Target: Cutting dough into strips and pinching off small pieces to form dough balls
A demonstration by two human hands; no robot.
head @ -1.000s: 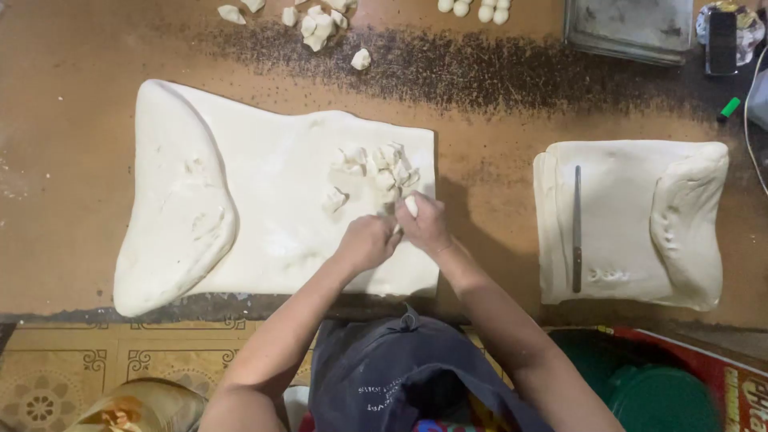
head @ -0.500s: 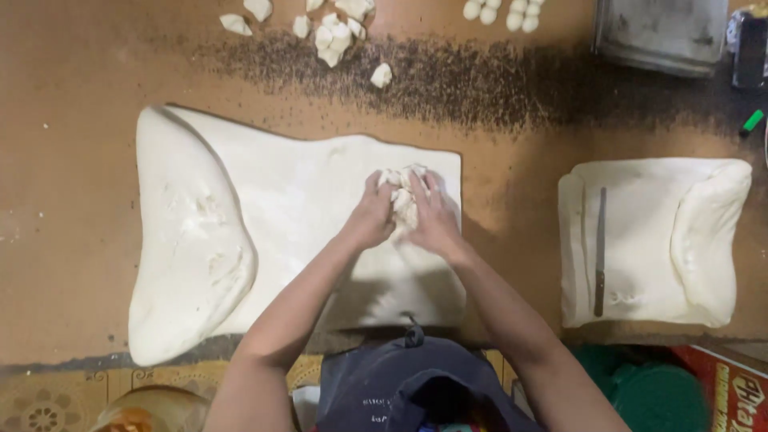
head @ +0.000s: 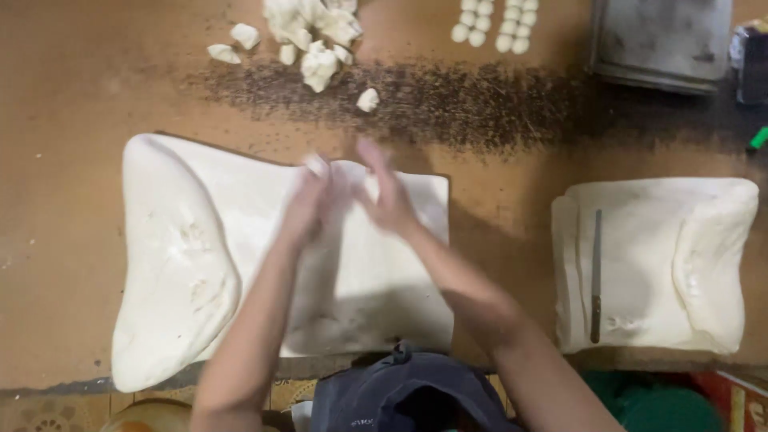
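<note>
- Now the big dough slab (head: 240, 264) is the landmark, and it lies flat on the brown table (head: 72, 96), with its thick folded edge at the left side; compared with one second ago it takes a larger part of the view and sits more to the centre, so the head camera has come closer, while the slab itself seems not moved.
- Right of the big dough slab, well apart, lies the second dough slab (head: 664, 264); a long knife (head: 596, 276) rests on it untouched, as before.
- Above the upper right part of the big dough slab, both hands are now lifted and blurred; half a second ago they were pressed down on the small cut pieces that lay there, and those pieces are no longer seen on the surface.
- The left hand (head: 308, 204) and the right hand (head: 384, 196) stand palm toward palm, fingers stretched; a small pale dough piece (head: 318, 166) shows at the left fingertips, but whether it is pinched or only rolled between the palms, I cannot tell because of the blur.
- Beyond the far edge of the big dough slab lie the loose dough scraps (head: 312, 36) and, more to the right, the small dough balls (head: 496, 24) in rows; I judge the gathered pieces are being shaped in the air.
</note>
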